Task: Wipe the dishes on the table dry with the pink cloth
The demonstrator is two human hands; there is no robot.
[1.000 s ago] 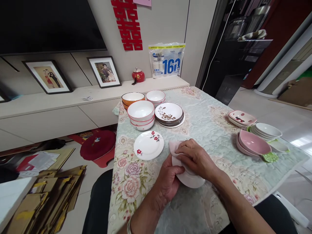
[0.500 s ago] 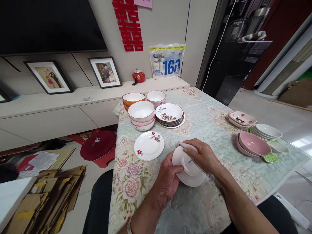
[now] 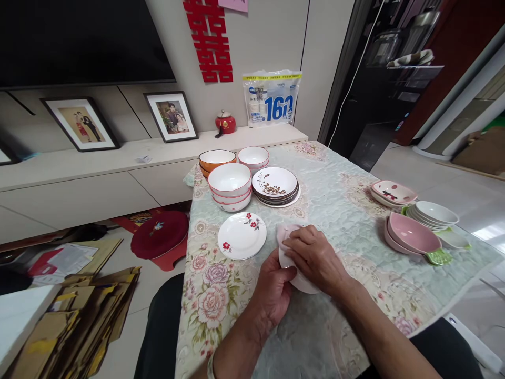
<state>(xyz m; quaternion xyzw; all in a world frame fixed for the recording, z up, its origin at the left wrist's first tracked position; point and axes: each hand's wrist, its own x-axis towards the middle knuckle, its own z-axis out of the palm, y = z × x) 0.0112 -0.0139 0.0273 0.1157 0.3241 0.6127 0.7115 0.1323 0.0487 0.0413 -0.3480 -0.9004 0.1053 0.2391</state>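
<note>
A white plate (image 3: 304, 285) is turned with its underside towards me, and my left hand (image 3: 273, 289) grips its left edge, thumb on top. My right hand (image 3: 316, 257) lies over the plate, fingers bent and pressing a pale pinkish cloth (image 3: 284, 232) against the far-left part of it. Most of the plate's underside is hidden by that hand. Beyond my left hand, a white plate with red flowers (image 3: 241, 236) rests face up on the floral tablecloth (image 3: 221, 279).
Behind stand stacked white bowls with pink rims (image 3: 230, 181), orange bowls (image 3: 216, 158) and brown-patterned plates (image 3: 275, 183). To the right are pink bowls (image 3: 414, 234), small white bowls (image 3: 437, 212) and pink dishes (image 3: 393, 192). A red stool (image 3: 160, 234) stands left of the table.
My right hand has slid with the cloth towards the left over the plate, covering the mark on its underside. My left hand keeps its hold, nearly unmoved.
</note>
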